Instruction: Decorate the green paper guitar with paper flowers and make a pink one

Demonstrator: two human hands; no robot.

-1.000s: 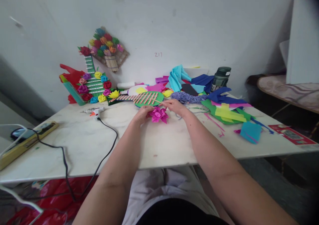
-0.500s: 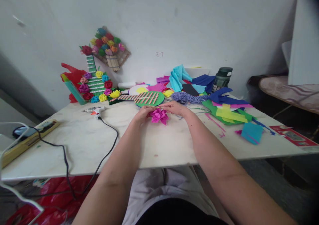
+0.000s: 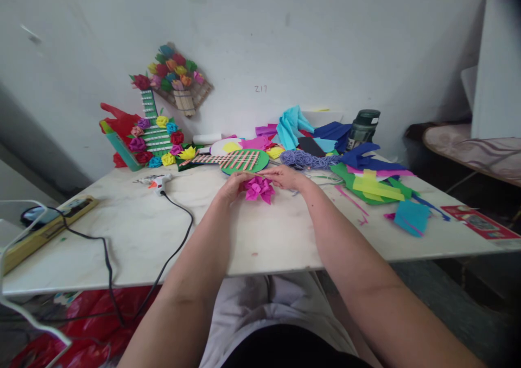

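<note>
A folded magenta paper flower [image 3: 259,189] lies on the white table [image 3: 134,232] in front of me. My left hand [image 3: 232,185] grips its left side with bent fingers. My right hand [image 3: 287,177] holds its far right edge with fingertips pinched on the petals. Just behind the flower lies a green paper disc with a lattice of wooden sticks [image 3: 243,161].
A glue gun [image 3: 157,182] with a black cord [image 3: 171,259] lies to the left. Paper-flower stands [image 3: 157,134] lean on the wall. Coloured paper scraps [image 3: 366,178], purple yarn [image 3: 305,159] and a dark green bottle [image 3: 362,128] crowd the right. A yellowish box [image 3: 44,232] sits far left.
The right hand has slid a little to the left onto the flower's far edge. The left hand and flower stay in place.
</note>
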